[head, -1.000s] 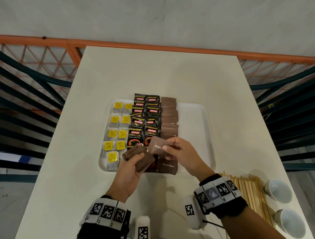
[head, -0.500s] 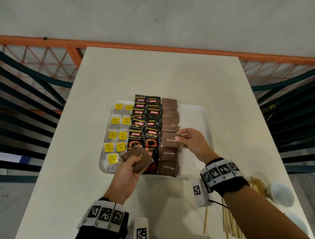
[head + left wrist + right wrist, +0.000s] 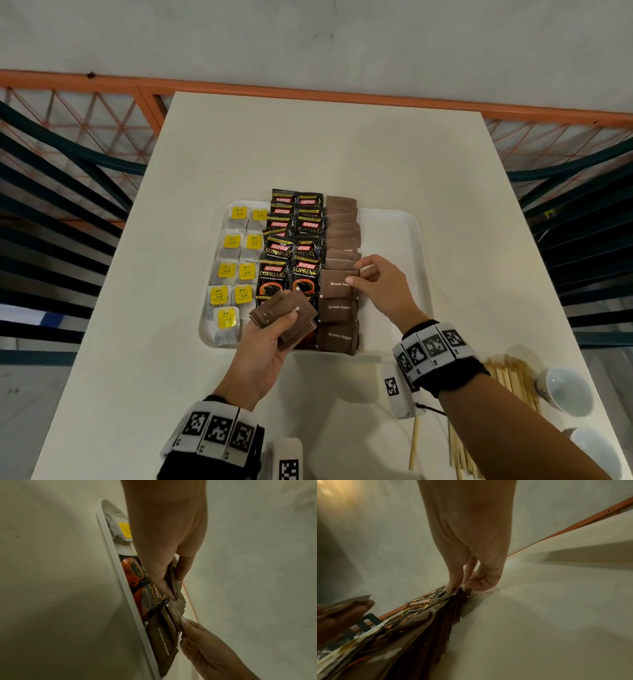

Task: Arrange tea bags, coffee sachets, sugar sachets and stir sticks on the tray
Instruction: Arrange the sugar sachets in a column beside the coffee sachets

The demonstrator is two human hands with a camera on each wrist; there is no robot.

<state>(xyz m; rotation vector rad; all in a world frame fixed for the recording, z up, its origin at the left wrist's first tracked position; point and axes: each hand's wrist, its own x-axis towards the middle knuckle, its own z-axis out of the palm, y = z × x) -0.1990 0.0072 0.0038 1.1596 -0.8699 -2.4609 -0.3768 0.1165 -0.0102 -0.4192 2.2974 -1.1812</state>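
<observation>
A white tray [image 3: 390, 236] lies mid-table with three columns: tea bags [image 3: 236, 270] with yellow tags on the left, black coffee sachets [image 3: 291, 246] in the middle, brown sugar sachets [image 3: 340, 236] on the right. My left hand [image 3: 270, 329] holds a small stack of brown sugar sachets [image 3: 284, 313] over the tray's near edge; in the left wrist view its fingers [image 3: 164, 585] curl round the stack [image 3: 176, 588]. My right hand [image 3: 359, 274] pinches the right edge of one sugar sachet [image 3: 337, 284] lying in the sugar column, as the right wrist view [image 3: 458, 588] shows too.
Wooden stir sticks [image 3: 507, 377] lie on the table at the near right, partly under my right forearm. Two white cups [image 3: 565, 394] stand beyond them near the right edge. An orange railing [image 3: 308, 96] runs behind the table's far edge.
My right hand carried one sugar sachet from the left hand's stack out to the sugar column and set it down there. The left hand stayed put with its stack.
</observation>
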